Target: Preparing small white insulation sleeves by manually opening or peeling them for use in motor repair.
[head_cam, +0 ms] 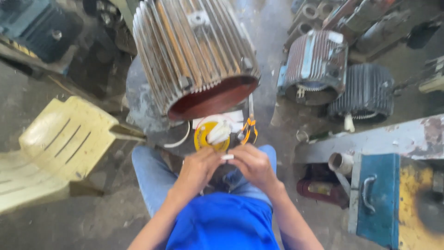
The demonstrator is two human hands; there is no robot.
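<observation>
My left hand [198,167] and my right hand [254,165] meet in front of my chest, both pinching a small white tube piece [227,157] between their fingertips. Just beyond them lies a yellow spool [203,139] with a white bundle [218,133] on top. Orange-handled scissors [249,130] lie to the right of the spool. A large finned metal motor housing [194,51] with a reddish open end stands behind them, tilted toward me.
A pale yellow plastic chair [64,139] stands at my left. Two more finned motor housings [317,65] [365,92] sit at the back right. A blue metal box [374,199] with a handle and a grey beam [397,136] are at my right.
</observation>
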